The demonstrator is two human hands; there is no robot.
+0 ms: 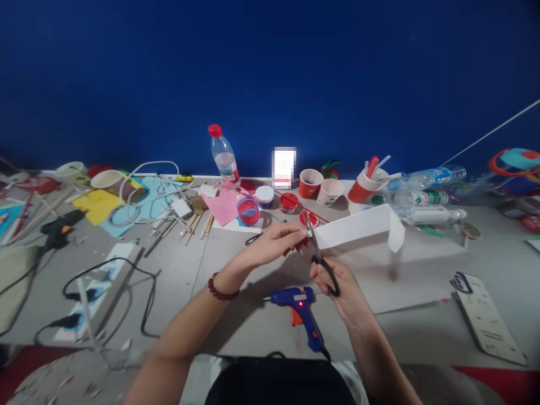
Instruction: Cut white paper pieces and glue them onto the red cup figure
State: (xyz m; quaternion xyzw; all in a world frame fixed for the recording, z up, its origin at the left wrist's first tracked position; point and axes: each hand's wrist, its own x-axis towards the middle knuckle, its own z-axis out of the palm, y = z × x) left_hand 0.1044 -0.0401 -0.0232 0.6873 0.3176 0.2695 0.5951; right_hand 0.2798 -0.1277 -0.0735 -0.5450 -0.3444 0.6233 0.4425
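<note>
L wrist (238, 268): bracelet (223, 287) of dk reddish-brn round beads, w/ a small yellowish bit. Torso: plain blk garment (278, 382), below near edge of desk (177, 270). Pale fabric (198, 379) either side, unclear if worn.

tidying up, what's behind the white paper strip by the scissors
Beyond the white paper strip, stacked paper cups and plastic bottles are visible. Whatever lies directly behind it is covered.

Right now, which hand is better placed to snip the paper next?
Probably the right hand: it holds the scissors close to one end of the white paper strip. The left hand seems busy pinching that end.
</note>
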